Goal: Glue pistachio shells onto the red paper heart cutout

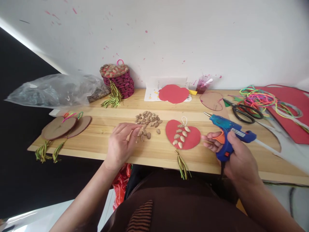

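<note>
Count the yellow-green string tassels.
4: one tassel below the red paper heart, one in front of the purple-black textured object, two below the brown cardboard hearts. More may be hidden.

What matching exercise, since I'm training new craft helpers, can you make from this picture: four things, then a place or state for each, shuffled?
1. Glue gun
2. Scissors
3. Plastic bag
4. Nearer red cutout

A. Left of the woven basket
B. Bearing several nuts
C. Held in the right hand
D. Lying beside the tangled cords

Pairs: 1-C, 2-D, 3-A, 4-B
</note>
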The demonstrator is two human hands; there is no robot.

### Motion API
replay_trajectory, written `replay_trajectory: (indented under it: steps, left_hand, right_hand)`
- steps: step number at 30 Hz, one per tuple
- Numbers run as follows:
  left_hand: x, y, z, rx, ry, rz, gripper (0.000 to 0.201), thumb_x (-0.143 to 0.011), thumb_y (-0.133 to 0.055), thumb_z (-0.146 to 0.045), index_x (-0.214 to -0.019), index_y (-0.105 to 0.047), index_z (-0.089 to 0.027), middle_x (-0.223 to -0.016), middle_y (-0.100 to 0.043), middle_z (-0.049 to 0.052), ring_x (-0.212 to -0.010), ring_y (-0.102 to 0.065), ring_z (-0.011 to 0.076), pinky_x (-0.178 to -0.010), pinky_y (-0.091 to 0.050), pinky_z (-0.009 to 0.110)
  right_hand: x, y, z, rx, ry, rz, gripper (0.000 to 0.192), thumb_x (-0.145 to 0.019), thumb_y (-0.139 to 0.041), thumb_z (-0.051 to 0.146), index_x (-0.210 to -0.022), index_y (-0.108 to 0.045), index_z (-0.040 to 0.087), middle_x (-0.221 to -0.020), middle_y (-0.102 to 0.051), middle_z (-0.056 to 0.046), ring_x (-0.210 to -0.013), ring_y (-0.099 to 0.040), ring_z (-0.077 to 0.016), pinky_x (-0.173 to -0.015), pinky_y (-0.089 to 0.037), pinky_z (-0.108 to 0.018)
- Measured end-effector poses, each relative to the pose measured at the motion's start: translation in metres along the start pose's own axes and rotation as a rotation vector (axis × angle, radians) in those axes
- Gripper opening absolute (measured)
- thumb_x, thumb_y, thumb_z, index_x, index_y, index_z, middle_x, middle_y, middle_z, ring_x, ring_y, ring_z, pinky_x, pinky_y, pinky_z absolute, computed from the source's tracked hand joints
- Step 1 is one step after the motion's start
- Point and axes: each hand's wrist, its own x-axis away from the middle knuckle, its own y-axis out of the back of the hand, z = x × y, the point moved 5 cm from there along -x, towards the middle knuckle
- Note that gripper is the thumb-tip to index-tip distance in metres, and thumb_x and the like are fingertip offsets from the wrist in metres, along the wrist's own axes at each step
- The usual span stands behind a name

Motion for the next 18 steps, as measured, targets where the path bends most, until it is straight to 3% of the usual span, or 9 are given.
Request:
replay_trajectory:
  steps: [4,9,12,18]
  left_hand:
    - [0.013,0.014,0.018,-0.086,0.098,-0.029,0.019,-0.099,-0.055,-0.024,-0.102,-0.073,-0.018,-0.101,-0.076,0.006,-0.094,-0.070,0.0192,-0.088,-0.054,0.032]
    - [0.025,0.017,0.028,-0.051,0.231,-0.013,0.020,-0.099,-0.053,-0.024,-0.105,-0.072,-0.018,-0.104,-0.076,0.005,-0.096,-0.070,0.0187,-0.089,-0.055,0.031]
    - [0.029,0.013,0.027,-0.012,0.242,0.008,0.022,-0.098,-0.052,-0.022,-0.108,-0.071,-0.018,-0.107,-0.075,0.006,-0.099,-0.070,0.0187,-0.091,-0.054,0.032]
    - [0.035,0.010,0.024,0.037,0.243,0.038,0.022,-0.097,-0.053,-0.020,-0.110,-0.071,-0.019,-0.111,-0.072,0.006,-0.103,-0.068,0.0195,-0.096,-0.053,0.034]
  right_hand:
    - [-0.007,-0.003,-0.002,-0.052,0.013,0.026,0.034,-0.083,-0.069,0.052,-0.073,-0.078,0.022,-0.086,-0.071,-0.013,-0.087,-0.076,-0.0310,-0.068,-0.061,-0.039]
    - [-0.006,-0.003,-0.002,-0.042,0.020,0.042,0.034,-0.084,-0.067,0.052,-0.073,-0.078,0.022,-0.084,-0.070,-0.013,-0.081,-0.076,-0.0284,-0.071,-0.060,-0.039]
    - [-0.005,-0.003,-0.003,-0.050,0.018,0.054,0.035,-0.084,-0.067,0.052,-0.074,-0.079,0.021,-0.084,-0.070,-0.013,-0.080,-0.076,-0.0267,-0.075,-0.060,-0.038]
    - [-0.007,-0.002,-0.004,-0.085,0.036,0.086,0.038,-0.076,-0.075,0.056,-0.074,-0.078,0.018,-0.078,-0.071,-0.009,-0.069,-0.074,-0.0209,-0.066,-0.061,-0.030]
